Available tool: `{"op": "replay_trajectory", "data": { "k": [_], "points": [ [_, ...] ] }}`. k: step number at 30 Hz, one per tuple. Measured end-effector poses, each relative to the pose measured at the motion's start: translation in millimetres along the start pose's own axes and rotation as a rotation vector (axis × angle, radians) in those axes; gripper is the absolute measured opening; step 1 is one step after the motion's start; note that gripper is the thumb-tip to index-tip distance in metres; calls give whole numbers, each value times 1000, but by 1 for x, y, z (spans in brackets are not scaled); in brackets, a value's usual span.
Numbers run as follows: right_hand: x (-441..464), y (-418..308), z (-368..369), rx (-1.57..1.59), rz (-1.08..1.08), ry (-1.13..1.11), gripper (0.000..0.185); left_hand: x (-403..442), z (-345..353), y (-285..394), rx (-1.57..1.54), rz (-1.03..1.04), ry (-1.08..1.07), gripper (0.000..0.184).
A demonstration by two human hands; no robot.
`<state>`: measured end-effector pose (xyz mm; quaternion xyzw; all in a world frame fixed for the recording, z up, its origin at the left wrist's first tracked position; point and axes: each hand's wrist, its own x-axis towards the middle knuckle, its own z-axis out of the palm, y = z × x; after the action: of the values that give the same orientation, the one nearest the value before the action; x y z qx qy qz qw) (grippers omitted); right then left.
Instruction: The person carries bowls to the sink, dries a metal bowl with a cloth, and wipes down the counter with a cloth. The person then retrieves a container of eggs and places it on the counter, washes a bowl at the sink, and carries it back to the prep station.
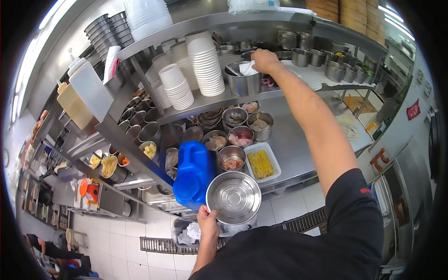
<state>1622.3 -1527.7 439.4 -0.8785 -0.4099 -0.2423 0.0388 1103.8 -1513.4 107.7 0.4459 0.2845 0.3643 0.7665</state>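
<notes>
The left hand (208, 221) holds a round metal bowl (233, 198) by its near edge. The thumb is on the rim, and the bowl sits just past that hand, with its shiny inside facing up. The right hand (265, 60) is far out in front, up at the shelf (200, 103). Its fingers are closed on a white thing (247, 68); I cannot tell if it is cloth or paper. This is at the top of a big metal pot (245, 85), which stands on the shelf just below the right hand.

To the left of the right hand are a tall stack of white tubs (208, 70) and a shorter stack (176, 88). To its right stand small metal pots (301, 57) in rows.

A big blue jug (193, 163) is just beyond the left hand, a bit to its left, close beside the bowl. Past the bowl, a metal pan of pink meat (232, 164) and a white basket (276, 175) of yellow food (260, 163) sit side by side on the metal table (294, 144). More pans of food are behind them, under the shelf. Low down by the left hand is a bin (177, 227) with white, crumpled stuff (190, 233) in it.
</notes>
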Motion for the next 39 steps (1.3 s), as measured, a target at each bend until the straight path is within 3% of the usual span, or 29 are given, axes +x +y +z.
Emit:
{"op": "replay_trajectory", "data": {
  "k": [5, 11, 14, 17, 18, 19, 21, 24, 27, 31, 34, 37, 39],
  "points": [
    [2, -5, -7, 147, -20, 158, 22, -5, -2, 2, 30, -22, 48, 25],
    [5, -4, -12, 266, 35, 17, 29, 8, 14, 17, 23, -31, -4, 28],
    [2, -12, -25, 350, 181, 84, 29, 21, 23, 21, 0, -26, -57, 27],
    [-11, -4, -30, 463, 108, 310, 28, 38, 28, 20, 57, 23, -91, 30],
    [-45, -20, -54, 620, 117, 384, 27, 43, 34, 23, 106, 68, -98, 32],
    [-73, -28, -65, 565, 105, 463, 28, 51, 42, 27, 157, 108, -103, 35],
    [-148, -67, -90, 786, 150, 442, 22, 68, 57, 34, 375, 228, -99, 38],
    [-247, -124, -72, 505, 17, 552, 17, 83, 90, 58, 518, 354, -111, 39],
    [-304, -166, -35, 412, 29, 357, 18, 94, 109, 57, 443, 302, -160, 32],
    [-304, -178, 25, 361, 317, -42, 25, 83, 123, 46, 397, 292, -251, 26],
    [-297, -184, 58, 448, 397, -137, 32, 66, 134, 44, 379, 355, -346, 27],
    [-309, -193, 64, 622, 325, 43, 39, 56, 130, 41, 359, 403, -417, 27],
    [-317, -209, 65, 1097, 321, 59, 39, 56, 128, 48, 352, 424, -430, 27]
  ]
}}
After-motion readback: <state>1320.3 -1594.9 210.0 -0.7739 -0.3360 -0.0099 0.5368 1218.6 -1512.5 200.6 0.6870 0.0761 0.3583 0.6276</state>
